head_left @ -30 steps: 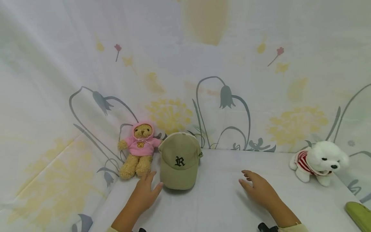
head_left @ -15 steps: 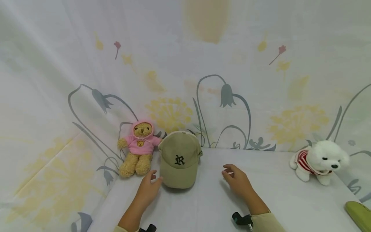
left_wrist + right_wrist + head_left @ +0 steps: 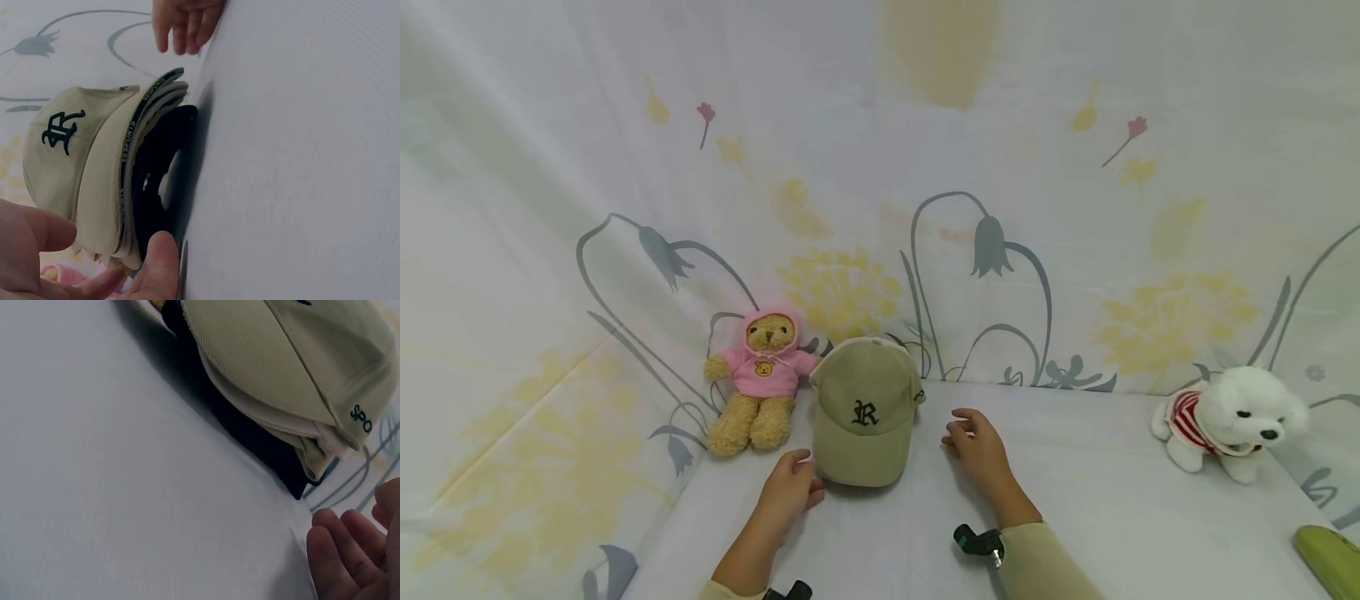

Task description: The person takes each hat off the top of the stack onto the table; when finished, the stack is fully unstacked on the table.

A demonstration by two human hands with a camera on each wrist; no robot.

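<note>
A stack of baseball caps stands at the back of the white surface, left of centre. The top one is an olive cap (image 3: pixel 863 417) with a dark letter R. Under its brim, the left wrist view shows more brims, the lowest a dark navy cap (image 3: pixel 150 181). My left hand (image 3: pixel 786 492) is at the left edge of the brim, fingers relaxed and holding nothing. To the right of the stack, a short gap away, my right hand (image 3: pixel 981 454) has loosely bent fingers and nothing in them. Fingers (image 3: pixel 340 550) of that hand appear close to the stack in the right wrist view.
A teddy bear (image 3: pixel 763 383) in a pink hoodie sits directly left of the caps. A white plush dog (image 3: pixel 1232 421) in a red striped shirt stands far right. A green object (image 3: pixel 1330 558) is cut off at the lower right corner. Behind hangs a flower-printed cloth (image 3: pixel 1000 167).
My right hand has moved left and slightly away from me, towards the caps. My left hand has stayed by the brim, its fingers now turned more inward. The caps have not moved.
</note>
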